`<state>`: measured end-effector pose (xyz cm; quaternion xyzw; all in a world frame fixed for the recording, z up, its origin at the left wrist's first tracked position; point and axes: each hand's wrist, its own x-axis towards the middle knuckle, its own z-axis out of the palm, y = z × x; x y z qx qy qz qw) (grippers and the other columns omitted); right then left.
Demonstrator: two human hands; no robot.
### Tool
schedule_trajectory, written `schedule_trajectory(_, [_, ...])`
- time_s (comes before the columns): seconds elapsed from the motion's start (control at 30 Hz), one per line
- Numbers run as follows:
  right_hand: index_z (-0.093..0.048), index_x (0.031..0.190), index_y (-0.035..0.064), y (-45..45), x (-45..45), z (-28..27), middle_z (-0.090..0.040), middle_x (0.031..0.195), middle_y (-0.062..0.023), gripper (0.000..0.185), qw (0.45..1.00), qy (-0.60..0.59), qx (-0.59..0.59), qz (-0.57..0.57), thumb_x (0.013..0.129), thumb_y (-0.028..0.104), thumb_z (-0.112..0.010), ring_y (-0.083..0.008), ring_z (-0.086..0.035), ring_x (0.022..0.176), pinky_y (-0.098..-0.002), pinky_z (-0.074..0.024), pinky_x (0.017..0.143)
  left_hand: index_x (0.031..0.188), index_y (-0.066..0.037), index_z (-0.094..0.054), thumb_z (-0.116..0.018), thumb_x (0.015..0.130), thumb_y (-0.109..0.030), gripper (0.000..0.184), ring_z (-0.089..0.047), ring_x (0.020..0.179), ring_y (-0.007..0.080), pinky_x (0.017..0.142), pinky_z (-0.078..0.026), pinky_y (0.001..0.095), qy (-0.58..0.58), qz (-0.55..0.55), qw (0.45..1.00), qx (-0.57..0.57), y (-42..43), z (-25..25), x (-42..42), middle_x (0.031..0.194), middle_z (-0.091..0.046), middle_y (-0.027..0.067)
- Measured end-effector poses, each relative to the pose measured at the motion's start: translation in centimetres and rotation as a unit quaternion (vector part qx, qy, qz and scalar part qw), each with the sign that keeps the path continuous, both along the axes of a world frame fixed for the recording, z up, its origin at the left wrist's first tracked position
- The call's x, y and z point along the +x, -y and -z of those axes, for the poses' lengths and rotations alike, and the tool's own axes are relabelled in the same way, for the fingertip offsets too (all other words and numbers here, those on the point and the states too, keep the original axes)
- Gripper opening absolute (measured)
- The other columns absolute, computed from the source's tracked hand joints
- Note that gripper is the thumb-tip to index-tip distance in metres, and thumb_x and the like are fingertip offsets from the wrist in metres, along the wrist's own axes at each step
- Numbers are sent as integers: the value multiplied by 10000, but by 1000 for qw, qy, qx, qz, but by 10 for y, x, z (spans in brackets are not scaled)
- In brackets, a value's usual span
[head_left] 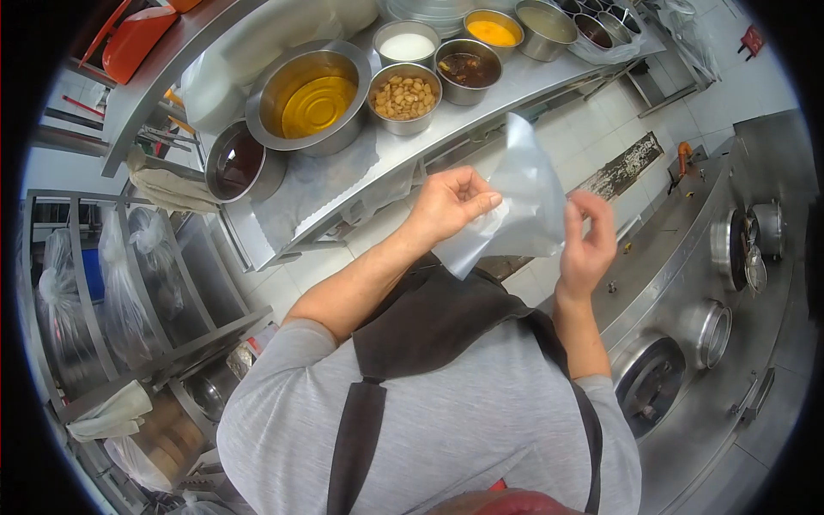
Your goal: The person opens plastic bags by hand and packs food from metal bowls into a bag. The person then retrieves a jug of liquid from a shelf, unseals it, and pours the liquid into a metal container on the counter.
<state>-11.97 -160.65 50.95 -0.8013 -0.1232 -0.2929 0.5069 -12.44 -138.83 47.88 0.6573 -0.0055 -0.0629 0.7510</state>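
Observation:
A translucent plastic bag (528,193) hangs in front of my chest, above the floor beside the steel counter. My left hand (451,206) pinches its left side between thumb and fingers. At the bag's right edge, my right hand (588,240) has its fingers curled, with the fingertips closed on the plastic. The steel bowls nearest my hands hold peeled nuts or beans (403,97) and a dark sauce with bits in it (469,70).
Along the counter (322,193) stand a wide pot of yellow oil (318,103), a pot of dark red liquid (243,163), a bowl of white contents (405,45) and an orange one (493,33). A stove with burners (652,386) is at right; a metal rack (129,300) holds bags at left.

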Motion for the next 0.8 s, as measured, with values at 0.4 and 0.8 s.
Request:
schedule_trajectory(0.4, [-671, 968, -35, -26, -19, 33, -687, 800, -159, 226, 970, -165, -128, -122, 828, 133, -728, -258, -670, 718, -337, -506, 615, 923, 3, -656, -680, 910, -159, 164, -656, 766, 147, 716, -565, 285, -132, 51, 966, -215, 20, 20, 3, 913, -678, 85])
schedule_trajectory(0.8, [-668, 865, -27, -25, -17, 18, -632, 655, -110, 174, 934, -309, -30, -175, 894, 145, -662, -127, -575, 580, -284, -448, 554, 776, -48, -635, -785, 821, -200, 219, -502, 594, 58, 540, -391, 211, -74, 21, 992, -103, 18, 16, 7, 679, -599, -5])
